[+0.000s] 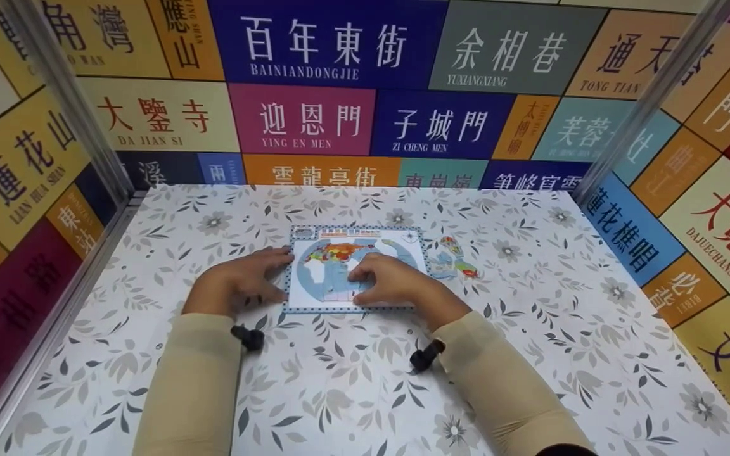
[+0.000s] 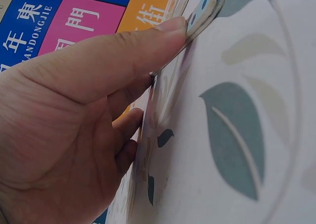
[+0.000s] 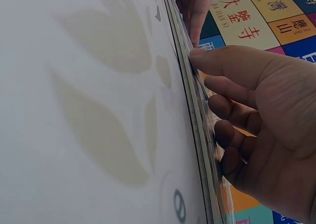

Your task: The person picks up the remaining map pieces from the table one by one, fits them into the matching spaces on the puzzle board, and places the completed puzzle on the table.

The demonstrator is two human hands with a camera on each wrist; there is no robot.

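Note:
A world map puzzle board (image 1: 295, 304) with a dotted blue border lies flat on the table. My left hand (image 1: 241, 278) touches the board's left edge, the thumb near its lower corner and the fingers spread further up. In the left wrist view the left thumb (image 2: 170, 33) rests against the board's rim. Over the map's right half, my right hand (image 1: 397, 282) bends its fingers, with fingertips and thumb set apart on the surface. The right wrist view shows these fingers (image 3: 232, 110) loosely curled against the board; no piece is visible between them. Coloured map pieces (image 1: 466, 269) lie right of the board.
A floral-patterned table (image 1: 352, 392) surrounds the board on all sides. Panels with coloured street-name blocks (image 1: 301, 120) rise behind and at both sides, with metal posts (image 1: 80, 107) at the corners. Each sleeve cuff has a small black device (image 1: 427, 356).

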